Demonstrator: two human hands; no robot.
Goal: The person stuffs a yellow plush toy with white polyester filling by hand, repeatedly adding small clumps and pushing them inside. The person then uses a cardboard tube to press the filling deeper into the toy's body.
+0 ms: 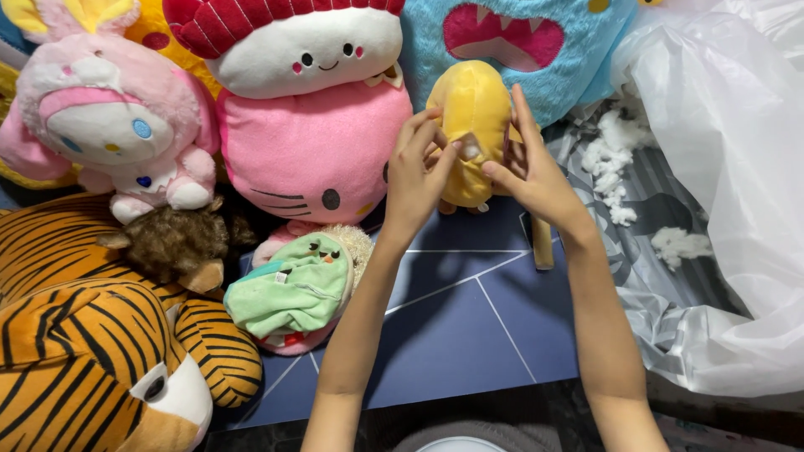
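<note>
- Yellow plush toy [471, 117] held upright above the far edge of the blue desk [469, 326], in front of a blue monster plush [519, 50] with a pink toothed mouth.
- Small opening in the yellow fabric near its middle, white stuffing showing there.
- Left hand [414, 180] on the toy's left side, fingers [435, 138] curled and pinching at the opening.
- Right hand [532, 172] on the toy's right side, fingers [521, 113] stretched up along the fabric, thumb pressed toward the opening; toy gripped between both hands.
- Wooden stick [543, 243] on the desk just beneath the right wrist.
- Loose white stuffing [615, 159] in clumps to the right, on a grey striped sheet, beside a large clear plastic bag [737, 167].
- Pink cat plush [314, 151] just left of the left hand, a white-faced plush with a red striped top [293, 42] resting on it.
- Green plush [289, 289] lower left on the desk, near the left forearm.
- Brown furry plush [172, 243] and pink bunny plush [109, 125] farther left.
- Orange tiger plush [84, 351] filling the lower left corner.
</note>
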